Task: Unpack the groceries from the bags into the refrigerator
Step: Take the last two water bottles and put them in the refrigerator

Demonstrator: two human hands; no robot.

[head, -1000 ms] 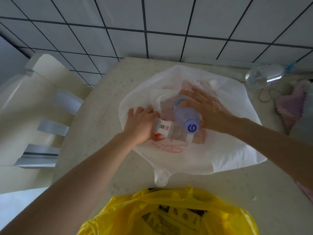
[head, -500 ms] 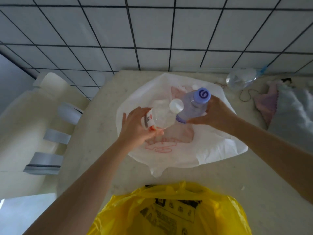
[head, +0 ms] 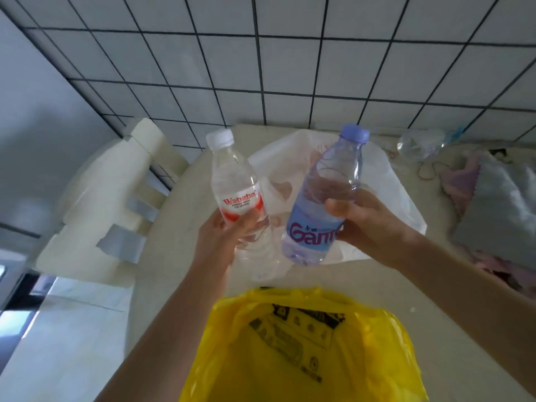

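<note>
A small clear plastic water bottle with a white cap and a red and white label (head: 236, 190) is held up in the air by the left hand (head: 223, 236). The grip of that hand is closed around the bottle's lower half. The bottle is tilted a little, with its cap leaning to the left.

A bigger clear plastic water bottle with a purple cap and a light blue label (head: 324, 198) is held up by the right hand (head: 368, 224). The grip of that hand is wrapped around the bottle's middle, with the thumb laid across the front. Its cap is leaning to the right.

The two bottles are near each other but are not touching. Both are held above a crinkled white plastic bag (head: 385, 181), which is lying flat on the pale speckled surface (head: 377, 288).

A bright yellow plastic bag with black print (head: 304, 352) is seen at the near edge of the surface. A pink and grey cloth (head: 493, 204) is piled at the right. A white tiled wall with dark lines (head: 290, 59) is seen behind the surface.
</note>
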